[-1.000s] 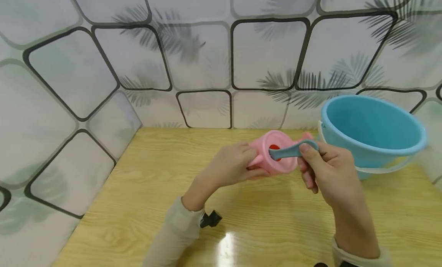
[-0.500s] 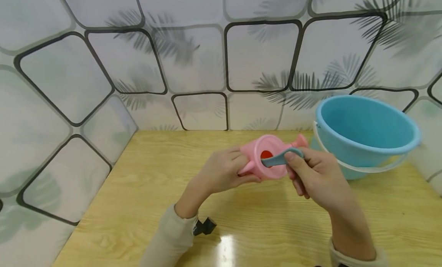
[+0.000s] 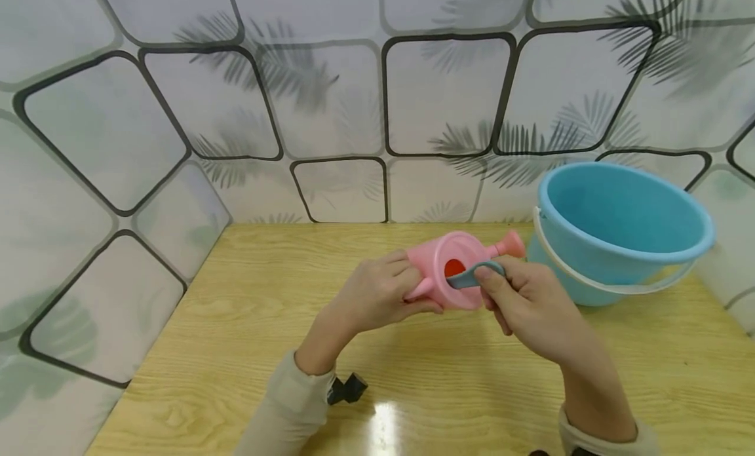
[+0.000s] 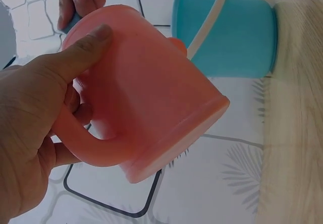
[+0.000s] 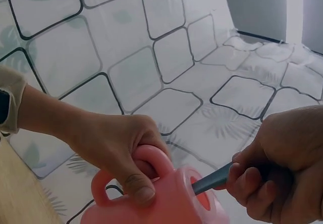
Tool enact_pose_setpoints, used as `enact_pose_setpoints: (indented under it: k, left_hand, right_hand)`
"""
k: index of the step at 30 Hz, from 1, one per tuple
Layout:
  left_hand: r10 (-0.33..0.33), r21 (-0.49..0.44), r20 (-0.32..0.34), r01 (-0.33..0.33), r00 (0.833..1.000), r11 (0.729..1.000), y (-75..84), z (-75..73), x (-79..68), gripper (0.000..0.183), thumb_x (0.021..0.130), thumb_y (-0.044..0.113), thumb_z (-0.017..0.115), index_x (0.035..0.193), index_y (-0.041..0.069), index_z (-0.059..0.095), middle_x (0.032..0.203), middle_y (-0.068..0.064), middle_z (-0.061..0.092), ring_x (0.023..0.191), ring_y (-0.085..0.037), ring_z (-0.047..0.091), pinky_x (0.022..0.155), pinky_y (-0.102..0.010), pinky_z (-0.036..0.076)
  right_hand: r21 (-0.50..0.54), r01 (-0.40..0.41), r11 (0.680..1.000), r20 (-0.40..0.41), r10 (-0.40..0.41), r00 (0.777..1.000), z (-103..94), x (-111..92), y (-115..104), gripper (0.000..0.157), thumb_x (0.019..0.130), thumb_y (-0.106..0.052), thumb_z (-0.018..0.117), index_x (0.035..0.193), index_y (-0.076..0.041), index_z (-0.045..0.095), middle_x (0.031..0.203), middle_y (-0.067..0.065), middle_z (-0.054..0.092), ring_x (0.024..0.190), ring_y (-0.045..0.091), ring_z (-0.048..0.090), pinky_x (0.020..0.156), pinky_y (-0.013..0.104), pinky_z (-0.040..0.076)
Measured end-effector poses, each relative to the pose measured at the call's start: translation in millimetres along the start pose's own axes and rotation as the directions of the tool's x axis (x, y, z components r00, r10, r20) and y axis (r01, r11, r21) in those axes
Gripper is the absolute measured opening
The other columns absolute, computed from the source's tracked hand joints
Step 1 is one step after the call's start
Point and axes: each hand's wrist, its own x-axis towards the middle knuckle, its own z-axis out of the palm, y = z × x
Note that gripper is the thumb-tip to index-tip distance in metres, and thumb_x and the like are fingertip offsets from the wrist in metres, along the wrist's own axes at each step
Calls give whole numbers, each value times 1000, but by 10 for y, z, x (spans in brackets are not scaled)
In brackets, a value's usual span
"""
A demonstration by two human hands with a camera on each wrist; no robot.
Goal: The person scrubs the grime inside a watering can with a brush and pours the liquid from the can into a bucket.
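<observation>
My left hand (image 3: 377, 292) grips the handle of a pink watering can (image 4: 146, 82), its thumb pressed along the can's side. The can is tilted above the table, its mouth towards me, with the pink spout (image 3: 508, 245) pointing right. My right hand (image 3: 533, 305) pinches the looped end of a blue-grey handle (image 3: 466, 278) between thumb and fingers. That handle runs into the can's opening, where its far end is hidden. Something red (image 3: 453, 267) shows inside the can. In the right wrist view, curled fingers wrap the blue-grey handle (image 5: 214, 178) right at the can's mouth.
A light-blue bucket (image 3: 613, 272) with a white carrying handle (image 3: 643, 289) stands at the right, close behind my right hand. The wood-grain table (image 3: 236, 351) meets patterned walls (image 3: 330, 187) at the back and left.
My right hand has moved left towards the can, and less of the blue-grey handle shows outside the opening. More of the spout is visible. The whole view has shifted slightly.
</observation>
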Motion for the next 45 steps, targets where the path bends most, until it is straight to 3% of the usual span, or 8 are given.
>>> enact_pose_setpoints:
  k: [3,10,16,21,27,34,40,45]
  left_hand:
    - [1,-7,4,-1,1000,1000,-9,5,-9,50,69,45,88,68,14,48,66,5,51,65,-10,53,57,-17,46]
    - [-5,-6,-18,5,1000,1000,-35,-8,-8,49,67,44,89,68,14,49,66,4,53,67,-10,54,60,-18,49]
    - [-5,-8,-26,5,1000,1000,-52,1,-15,43,71,44,86,72,13,57,71,3,59,73,-11,61,67,-19,53]
    - [-13,-20,-37,13,999,1000,-56,-12,-22,43,68,42,89,72,13,57,73,2,61,74,-11,61,68,-20,53]
    - [-9,-13,-54,8,998,1000,-50,-6,-31,44,71,44,87,72,13,57,74,2,61,74,-11,60,66,-19,53]
    - [-1,38,-92,5,996,999,-37,14,-34,46,68,42,89,70,13,53,71,1,57,70,-11,57,63,-19,52]
    - [-3,78,-119,13,993,997,14,62,-47,48,68,43,89,69,13,52,69,2,54,67,-10,55,59,-16,50]
    - [-7,156,-150,31,989,987,20,89,-63,54,64,43,92,67,13,47,64,2,49,62,-10,48,51,-16,44]
  right_hand:
    - [-5,15,1000,20,-15,1000,26,19,25,30,100,-5,56,71,-9,53,50,-4,42,39,11,42,42,27,37]
    - [154,9,988,-83,4,997,-74,-28,-14,29,101,1,51,72,-4,55,49,2,40,37,14,35,35,29,27]
    - [120,-12,993,-19,15,1000,9,16,-10,29,102,-2,52,73,-3,54,49,1,41,36,13,38,36,28,32]
    - [180,20,983,-95,-3,995,-53,-25,-18,29,101,2,51,72,-3,55,51,2,40,37,13,35,35,29,27]
    - [121,-49,991,-9,50,999,38,35,-11,31,103,-6,52,72,-2,53,48,2,41,37,14,38,36,29,31]
    - [279,-52,959,-102,83,991,-17,-15,-25,32,105,-6,47,74,2,54,49,4,43,37,15,37,31,32,24]
    - [251,-132,959,-40,146,988,65,22,-23,35,106,-15,46,77,3,52,51,5,46,40,17,42,34,31,33]
    - [357,-69,931,-132,123,984,32,-1,-14,36,106,-11,45,75,6,51,53,6,45,39,17,41,33,32,29]
